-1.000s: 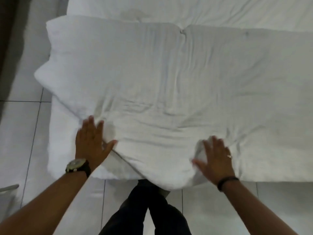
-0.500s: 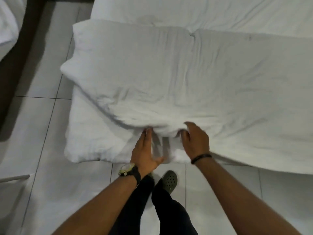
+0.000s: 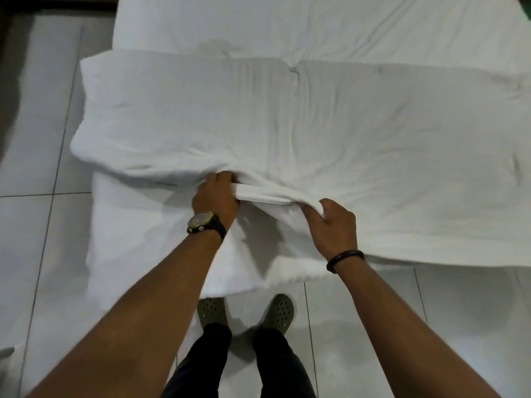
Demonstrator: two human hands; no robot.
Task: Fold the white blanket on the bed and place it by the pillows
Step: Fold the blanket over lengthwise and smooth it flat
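The white blanket (image 3: 287, 124) lies folded in a wide band across the foot of the bed (image 3: 258, 24), its left end hanging past the mattress corner. My left hand (image 3: 215, 196), with a watch on the wrist, grips the blanket's near edge from below. My right hand (image 3: 330, 225), with a dark wristband, pinches the same edge a little to the right. Between the two hands the edge is lifted and pulled taut, showing stacked layers. No pillows are in view.
The mattress corner (image 3: 138, 248) juts toward me at lower left. Pale floor tiles (image 3: 37, 139) run along the left side and under my feet. My two dark shoes (image 3: 244, 311) stand close to the bed's front edge.
My hands went from lying flat and apart on the blanket to gripping its near edge close together. The edge has been lifted and carried up the bed, baring the mattress corner.
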